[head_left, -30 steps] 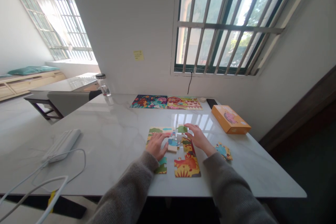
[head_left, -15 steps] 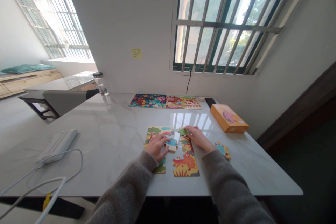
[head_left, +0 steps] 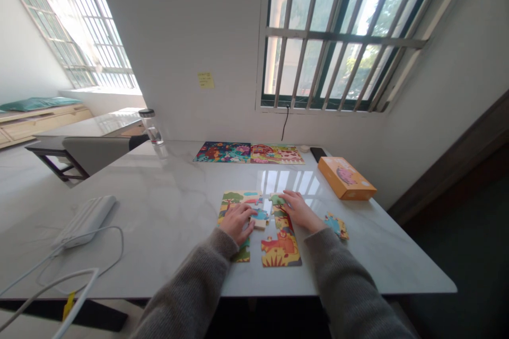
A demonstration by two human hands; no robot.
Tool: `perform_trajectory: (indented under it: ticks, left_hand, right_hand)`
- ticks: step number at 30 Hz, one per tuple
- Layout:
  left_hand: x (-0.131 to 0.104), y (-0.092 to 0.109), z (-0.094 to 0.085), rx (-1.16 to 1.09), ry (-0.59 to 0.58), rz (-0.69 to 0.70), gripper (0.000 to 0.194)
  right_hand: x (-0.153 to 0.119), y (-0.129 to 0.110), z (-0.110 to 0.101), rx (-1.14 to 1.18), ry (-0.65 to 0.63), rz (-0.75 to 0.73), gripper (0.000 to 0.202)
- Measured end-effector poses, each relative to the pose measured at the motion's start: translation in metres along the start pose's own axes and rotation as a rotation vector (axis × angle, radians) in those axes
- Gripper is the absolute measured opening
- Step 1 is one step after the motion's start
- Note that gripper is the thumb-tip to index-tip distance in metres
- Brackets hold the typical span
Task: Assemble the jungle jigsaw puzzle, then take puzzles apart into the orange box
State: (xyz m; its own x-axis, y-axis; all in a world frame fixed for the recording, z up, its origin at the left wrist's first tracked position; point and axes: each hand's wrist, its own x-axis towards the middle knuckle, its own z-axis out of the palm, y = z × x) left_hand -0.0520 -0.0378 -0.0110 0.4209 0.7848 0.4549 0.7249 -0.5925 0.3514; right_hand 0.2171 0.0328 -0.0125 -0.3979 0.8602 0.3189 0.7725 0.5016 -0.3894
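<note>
On the table lies a partly joined animal jigsaw puzzle in two sections with a gap between them. The left section shows a tree; the right section shows an orange lion. My left hand rests over the left section, thumb and fingers closed on a blue puzzle piece, whose pale near edge shows raised. My right hand is at the top of the right section, fingers and thumb around a green puzzle piece. Loose joined pieces lie right of my right wrist.
Two picture sheets lie along the wall. An orange box and a black phone sit at the right back. At the left are a white power strip with cables and a clear bottle.
Both hands stay almost in the same place. My right hand's fingers have shifted slightly at the green piece; the whole view has moved a little.
</note>
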Motion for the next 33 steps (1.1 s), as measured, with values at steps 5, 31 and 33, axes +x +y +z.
perform_trajectory:
  ticks: [5, 31, 33]
  left_hand:
    - [0.000, 0.001, 0.000, 0.002, -0.020, -0.002, 0.020]
    - [-0.001, 0.004, -0.001, 0.035, -0.086, 0.046, 0.039]
    - [-0.001, 0.003, -0.002, 0.017, -0.076, 0.055, 0.039]
  right_hand:
    - [-0.027, -0.020, 0.007, -0.032, -0.027, -0.012, 0.040]
    - [-0.074, -0.093, 0.021, -0.366, -0.120, 0.104, 0.059]
    - [-0.075, -0.091, 0.022, -0.378, -0.124, 0.108, 0.059]
